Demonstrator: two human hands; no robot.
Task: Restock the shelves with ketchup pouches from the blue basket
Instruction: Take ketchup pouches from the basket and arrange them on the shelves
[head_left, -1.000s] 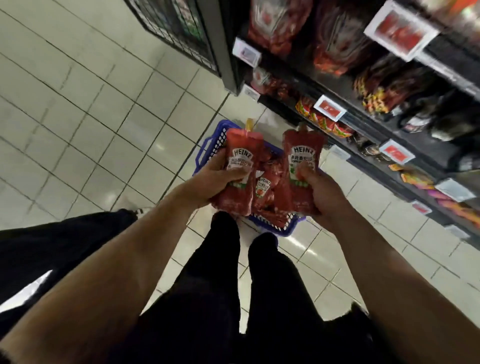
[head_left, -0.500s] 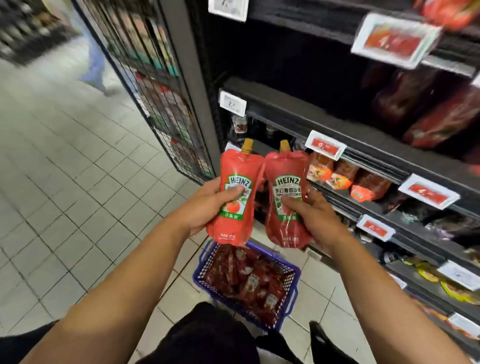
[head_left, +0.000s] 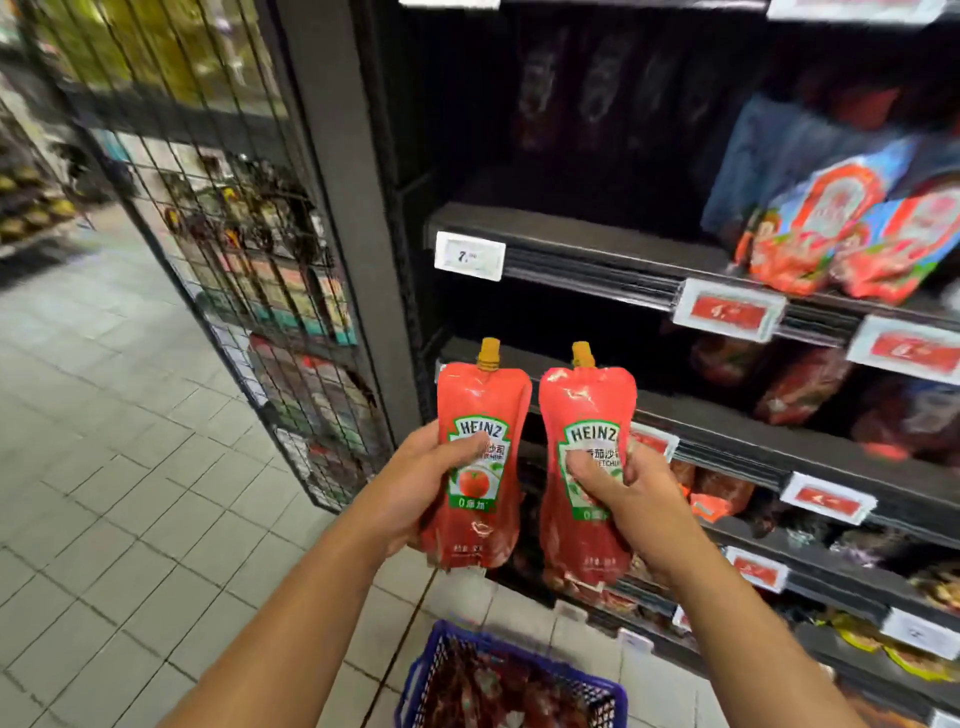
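My left hand (head_left: 415, 480) grips a red Heinz ketchup pouch (head_left: 480, 405) with an orange cap, held upright. My right hand (head_left: 623, 493) grips a second, identical ketchup pouch (head_left: 589, 400) beside it, thumb across the label. Both pouches are raised in front of the dark shelving, about level with a lower shelf edge. The blue basket (head_left: 431, 660) sits on the floor below my arms, with several more red pouches inside. A dark stretch of shelf (head_left: 571, 239) with a white price tag (head_left: 470, 255) lies above the pouches.
Red and blue packets (head_left: 841, 234) stand on the shelf at right, with red price labels along the shelf edges. A black wire rack (head_left: 249, 249) full of goods stands at left by the shelf post. Grey tiled floor (head_left: 104, 467) opens to the left.
Both hands have lifted the two pouches up from the basket to shelf height. My view has tilted upward, so the basket has dropped to the bottom edge.
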